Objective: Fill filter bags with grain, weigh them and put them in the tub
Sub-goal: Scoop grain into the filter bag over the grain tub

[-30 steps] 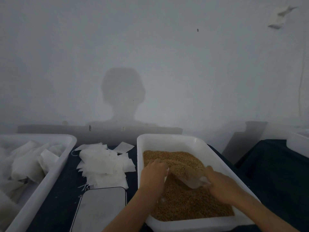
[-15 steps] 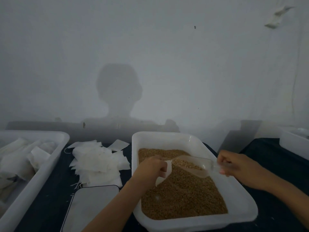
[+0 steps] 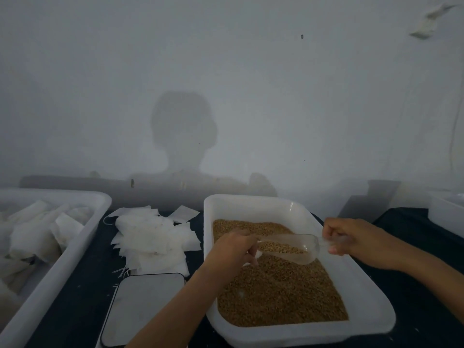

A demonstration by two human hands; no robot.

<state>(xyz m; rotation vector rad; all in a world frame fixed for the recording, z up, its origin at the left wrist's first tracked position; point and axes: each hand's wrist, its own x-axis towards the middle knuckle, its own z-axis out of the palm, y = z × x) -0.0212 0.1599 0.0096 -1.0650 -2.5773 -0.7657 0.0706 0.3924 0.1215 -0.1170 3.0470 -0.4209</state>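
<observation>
A white tray [image 3: 253,204] in front of me holds brown grain [image 3: 281,292]. My right hand [image 3: 356,239] grips the handle of a clear plastic scoop [image 3: 288,247] partly filled with grain, held level above the tray. My left hand [image 3: 231,249] pinches a white filter bag [image 3: 252,254], mostly hidden by the fingers, at the scoop's mouth. A loose pile of empty filter bags [image 3: 153,237] lies left of the tray. A flat scale [image 3: 143,307] with a pale platform sits in front of that pile. A white tub [image 3: 82,237] at far left holds several filled bags [image 3: 37,232].
The work surface is covered in dark cloth [image 3: 411,285]. Another white container [image 3: 447,217] stands at the far right edge. A plain pale wall rises directly behind the trays.
My right hand lifted the scoop out of the grain and swung its mouth toward my left hand. The left hand stayed over the tray with the bag.
</observation>
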